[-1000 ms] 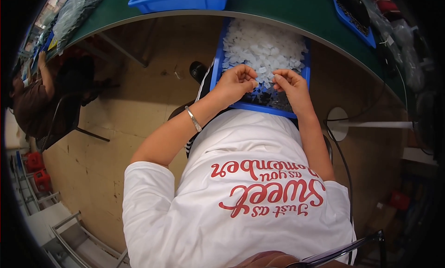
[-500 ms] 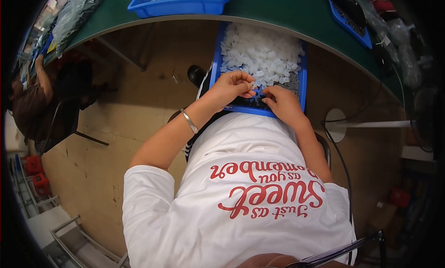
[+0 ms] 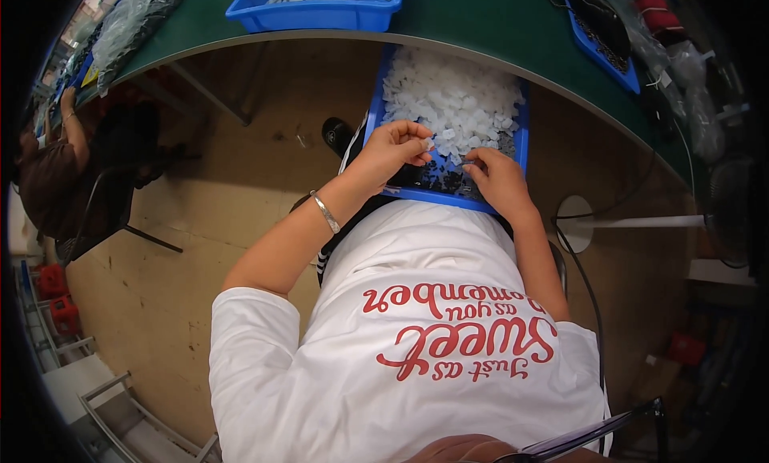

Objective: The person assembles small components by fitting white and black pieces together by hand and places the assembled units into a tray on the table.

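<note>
A blue tray (image 3: 523, 142) rests on my lap, partly under the table edge. Translucent white plastic pieces (image 3: 452, 90) are heaped over its far part, and small black parts (image 3: 440, 177) are scattered in its near part. Above the tray's left side, my left hand (image 3: 394, 152) pinches a small white plastic piece (image 3: 430, 144) between thumb and forefinger. To its right, my right hand (image 3: 498, 177) is closed at the fingertips, low over the black parts. Whatever those fingertips hold is too small to make out. The two hands are apart.
The green table (image 3: 473, 18) curves across in front. On it stand another blue tray (image 3: 320, 16) of white pieces and a blue tray (image 3: 602, 42) of dark parts at the right. A person (image 3: 52, 171) sits at the far left. A cable (image 3: 589, 283) hangs at my right.
My right fingertips have moved a little to the right and my left ones slightly left, so the gap between them is wider. The left hand still pinches the white piece.
</note>
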{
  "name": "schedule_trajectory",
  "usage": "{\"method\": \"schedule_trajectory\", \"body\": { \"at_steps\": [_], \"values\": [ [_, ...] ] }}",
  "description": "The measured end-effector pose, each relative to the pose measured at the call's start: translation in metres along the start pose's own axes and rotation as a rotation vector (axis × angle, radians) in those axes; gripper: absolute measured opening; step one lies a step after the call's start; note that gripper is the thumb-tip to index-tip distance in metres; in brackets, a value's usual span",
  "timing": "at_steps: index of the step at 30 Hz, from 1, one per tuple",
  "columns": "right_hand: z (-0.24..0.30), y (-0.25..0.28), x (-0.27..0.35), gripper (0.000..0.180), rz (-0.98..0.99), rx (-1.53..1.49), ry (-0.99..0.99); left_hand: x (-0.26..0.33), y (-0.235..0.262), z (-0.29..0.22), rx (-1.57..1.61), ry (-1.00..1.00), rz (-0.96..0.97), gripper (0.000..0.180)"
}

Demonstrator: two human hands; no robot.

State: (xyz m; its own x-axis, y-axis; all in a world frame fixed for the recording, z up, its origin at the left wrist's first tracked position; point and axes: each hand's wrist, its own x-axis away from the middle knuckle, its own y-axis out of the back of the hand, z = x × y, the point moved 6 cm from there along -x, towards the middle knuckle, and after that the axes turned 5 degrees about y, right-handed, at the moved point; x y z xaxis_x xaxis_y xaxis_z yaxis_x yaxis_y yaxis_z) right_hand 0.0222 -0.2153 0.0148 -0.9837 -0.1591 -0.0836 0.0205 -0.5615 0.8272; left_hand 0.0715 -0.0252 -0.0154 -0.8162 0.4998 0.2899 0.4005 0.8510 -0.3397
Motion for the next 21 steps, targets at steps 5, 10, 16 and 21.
{"method": "schedule_trajectory", "body": {
  "at_steps": [5, 10, 16, 21],
  "values": [
    [-0.009, 0.011, 0.001, 0.015, -0.021, 0.033, -0.027, -0.002, -0.001, 0.005, 0.015, 0.003, -0.009, 0.015],
    [-0.002, 0.01, 0.004, 0.016, 0.03, 0.074, 0.012, -0.003, -0.002, 0.004, -0.031, 0.021, -0.001, 0.015],
    [-0.001, 0.0, 0.0, 0.013, -0.005, 0.161, 0.076, -0.004, -0.007, 0.011, 0.035, 0.073, 0.037, 0.014],
    [-0.008, -0.008, -0.003, 0.012, -0.059, 0.298, 0.169, -0.005, -0.009, 0.016, 0.054, 0.073, 0.042, 0.015]
  ]
}}
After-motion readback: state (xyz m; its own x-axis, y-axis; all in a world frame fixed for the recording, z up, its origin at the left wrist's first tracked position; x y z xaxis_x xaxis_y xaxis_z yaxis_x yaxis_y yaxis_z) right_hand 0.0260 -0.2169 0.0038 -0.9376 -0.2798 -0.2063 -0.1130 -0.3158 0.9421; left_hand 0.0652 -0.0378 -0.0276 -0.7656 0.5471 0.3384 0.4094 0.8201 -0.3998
